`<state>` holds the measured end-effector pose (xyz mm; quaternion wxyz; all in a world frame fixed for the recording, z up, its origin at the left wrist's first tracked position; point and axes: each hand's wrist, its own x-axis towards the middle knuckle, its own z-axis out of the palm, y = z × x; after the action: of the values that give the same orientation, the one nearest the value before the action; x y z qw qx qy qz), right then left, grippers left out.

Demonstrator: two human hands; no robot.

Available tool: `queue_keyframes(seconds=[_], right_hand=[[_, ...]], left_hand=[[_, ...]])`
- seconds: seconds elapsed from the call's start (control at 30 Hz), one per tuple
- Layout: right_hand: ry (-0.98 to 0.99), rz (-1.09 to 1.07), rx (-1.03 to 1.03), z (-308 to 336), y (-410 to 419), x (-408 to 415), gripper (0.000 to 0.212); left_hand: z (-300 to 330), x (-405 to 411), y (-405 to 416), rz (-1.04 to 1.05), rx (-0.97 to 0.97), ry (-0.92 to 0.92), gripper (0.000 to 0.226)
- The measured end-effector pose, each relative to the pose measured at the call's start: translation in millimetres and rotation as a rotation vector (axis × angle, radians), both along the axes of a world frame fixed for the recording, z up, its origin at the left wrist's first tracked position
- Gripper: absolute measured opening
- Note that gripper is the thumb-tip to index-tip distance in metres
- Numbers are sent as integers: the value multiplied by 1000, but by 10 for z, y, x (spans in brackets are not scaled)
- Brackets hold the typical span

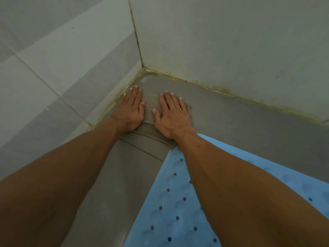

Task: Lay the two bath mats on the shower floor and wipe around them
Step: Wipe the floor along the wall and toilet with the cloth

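Two bare hands are flat on a small grey-brown woven cloth (151,108) with frayed edges, right in the corner of the grey tiled shower floor (240,125). Left hand (129,111) sits on the cloth's left side, fingers straight and held pretty close together, tips pointing into the corner and nearly at the yellowish stained grout line (122,91) where the floor meets the wall. Right hand (173,115) is on the right side of the cloth, fingers straight too but fanned out a bit, thumb angled in toward the other hand. Neither hand is pinching or curling round anything, just palms pressing down, with a strip of cloth showing between them and a frayed bit poking out past the right hand's little finger. Only one mat shows here: a light blue rubbery bath mat (178,207) with rows of small round holes, lying flat on the floor in the lower right, its corner touching or just overlapping the near edge of the cloth, under the right forearm. Pale grey-green wall tiles (222,41) close in on both sides of the corner.
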<state>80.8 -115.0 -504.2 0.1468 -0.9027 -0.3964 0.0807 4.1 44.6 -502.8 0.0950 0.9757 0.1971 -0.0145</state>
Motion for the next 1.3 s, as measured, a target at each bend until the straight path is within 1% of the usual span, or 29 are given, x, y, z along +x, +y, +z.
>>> queue_keyframes(seconds=[0.13,0.33,0.47,0.73,0.93,1.13,1.3], right_hand=[[-10,-1,-14,40,-285,348,67],[-29,-20,-30,61,-891,739,67],[-39,-65,-28,60,-1371,882,66],[-50,-155,-42,94,-2369,933,66],[-69,-206,-90,68,-3223,1007,65],[-80,-205,-126,93,-4007,1000,64],[-61,-151,-183,114,-4441,1041,67]], left_hand=[[4,314,-269,-26,19,-25,57],[3,708,-889,-15,16,-47,58],[0,891,-1358,-50,69,-64,66],[-27,1179,-2258,-156,72,-61,75],[14,1358,-3094,-202,2,-55,68],[2,1364,-3874,-193,-14,-48,74],[61,1358,-4288,-209,-68,29,67]])
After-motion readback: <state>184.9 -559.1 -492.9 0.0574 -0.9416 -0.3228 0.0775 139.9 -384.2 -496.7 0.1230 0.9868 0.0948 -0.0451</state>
